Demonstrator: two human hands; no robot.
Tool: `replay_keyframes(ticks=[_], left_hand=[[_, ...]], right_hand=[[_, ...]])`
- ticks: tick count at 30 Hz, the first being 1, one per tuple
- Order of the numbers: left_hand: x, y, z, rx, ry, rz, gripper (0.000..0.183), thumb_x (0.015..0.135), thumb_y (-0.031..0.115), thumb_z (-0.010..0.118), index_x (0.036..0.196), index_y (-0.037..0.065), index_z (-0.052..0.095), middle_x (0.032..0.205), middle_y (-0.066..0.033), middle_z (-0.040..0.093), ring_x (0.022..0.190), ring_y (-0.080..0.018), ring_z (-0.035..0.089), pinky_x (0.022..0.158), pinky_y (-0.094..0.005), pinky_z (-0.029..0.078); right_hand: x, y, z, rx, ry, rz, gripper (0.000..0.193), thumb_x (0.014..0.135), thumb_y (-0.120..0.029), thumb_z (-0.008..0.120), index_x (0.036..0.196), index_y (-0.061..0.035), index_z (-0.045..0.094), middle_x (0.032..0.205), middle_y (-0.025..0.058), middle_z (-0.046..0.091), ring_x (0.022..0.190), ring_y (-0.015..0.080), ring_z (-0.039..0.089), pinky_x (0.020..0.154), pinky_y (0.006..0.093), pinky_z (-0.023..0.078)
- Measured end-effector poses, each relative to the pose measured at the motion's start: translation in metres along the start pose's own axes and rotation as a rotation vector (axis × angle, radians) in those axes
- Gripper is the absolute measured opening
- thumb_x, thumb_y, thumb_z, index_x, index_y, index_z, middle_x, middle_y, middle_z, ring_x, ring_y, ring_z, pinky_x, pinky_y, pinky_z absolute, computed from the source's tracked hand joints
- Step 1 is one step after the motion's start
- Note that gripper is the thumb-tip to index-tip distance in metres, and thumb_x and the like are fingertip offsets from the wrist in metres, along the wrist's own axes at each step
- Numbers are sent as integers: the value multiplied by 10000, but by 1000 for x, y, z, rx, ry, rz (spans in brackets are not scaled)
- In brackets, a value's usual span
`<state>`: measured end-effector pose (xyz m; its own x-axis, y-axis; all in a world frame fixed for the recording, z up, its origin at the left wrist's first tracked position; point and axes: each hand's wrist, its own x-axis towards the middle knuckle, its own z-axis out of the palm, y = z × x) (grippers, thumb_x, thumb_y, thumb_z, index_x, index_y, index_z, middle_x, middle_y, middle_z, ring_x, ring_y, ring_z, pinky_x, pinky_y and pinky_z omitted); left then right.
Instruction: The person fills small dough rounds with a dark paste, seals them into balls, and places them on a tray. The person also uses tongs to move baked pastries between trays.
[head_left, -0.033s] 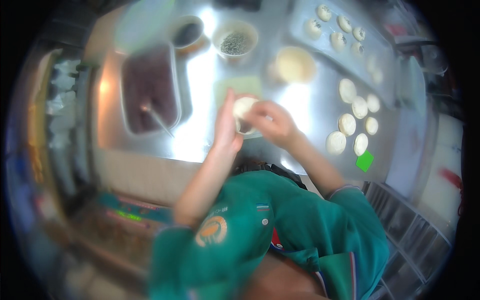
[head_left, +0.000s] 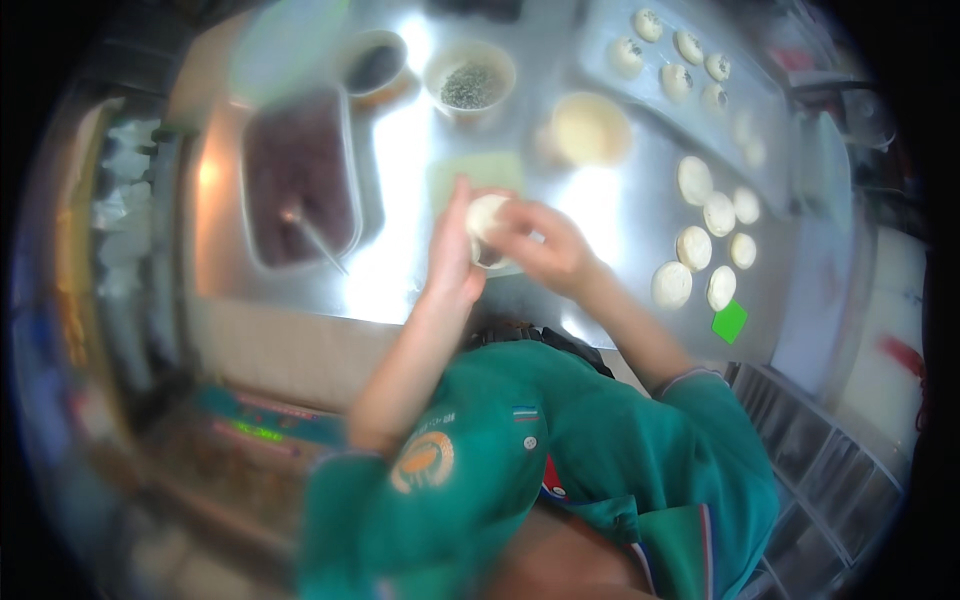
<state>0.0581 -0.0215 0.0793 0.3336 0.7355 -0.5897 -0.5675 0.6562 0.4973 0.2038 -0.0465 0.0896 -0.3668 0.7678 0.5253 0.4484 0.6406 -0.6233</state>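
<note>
My left hand (head_left: 453, 250) cups a pale dough round (head_left: 486, 214) with its fingers wrapped around the far side. Dark filling (head_left: 490, 255) shows at the near edge of that dough. From the right, my right hand (head_left: 545, 245) presses bent fingers against the dough's edge, and its fingertips are partly hidden. Beneath and beyond the hands lies a pale green square sheet (head_left: 470, 172) on the metal table. Several flat dough rounds (head_left: 693, 248) rest on the table to the right, close to a bright green scraper (head_left: 730, 321).
A metal tray of dark red-brown filling (head_left: 300, 160) stands left, with a utensil handle (head_left: 322, 245) leaning out. At the back are a bowl of dark contents (head_left: 376, 70), a bowl of seeds (head_left: 470, 86) and a blurred yellowish bowl (head_left: 590, 130). A tray (head_left: 600, 75) holds several topped buns.
My right hand's fingers have shifted slightly left over the dough. My left hand stays in place, still holding it.
</note>
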Motion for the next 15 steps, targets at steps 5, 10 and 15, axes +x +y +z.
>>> replay_keyframes(ticks=[5, 10, 15], left_hand=[[9, -1, -9, 185, 25, -11, 506, 1000, 490, 447, 992, 36, 669, 886, -36, 666, 811, -127, 622, 615, -265, 472], [2, 17, 1, 189, -122, 32, 687, 1010, 580, 284, 1170, -5, 605, 1134, -140, 641, 1039, -225, 614, 899, -358, 484], [-23, 21, 17, 30, -67, 188, 711, 1015, 592, 192, 1322, 30, 502, 1284, -149, 558, 1117, -251, 585, 984, -375, 443]], right_hand=[[7, 6, 2, -190, -6, -319, 204, 690, -56, 664, 886, -17, 629, 911, 77, 597, 803, 227, 630, 630, 328, 514], [16, -9, -10, -116, 31, -27, 192, 727, -41, 657, 918, -34, 643, 910, 67, 601, 797, 232, 637, 631, 323, 516], [34, -36, -27, 5, 191, 210, 184, 742, -26, 655, 925, -38, 666, 974, 90, 633, 796, 256, 655, 645, 335, 529]])
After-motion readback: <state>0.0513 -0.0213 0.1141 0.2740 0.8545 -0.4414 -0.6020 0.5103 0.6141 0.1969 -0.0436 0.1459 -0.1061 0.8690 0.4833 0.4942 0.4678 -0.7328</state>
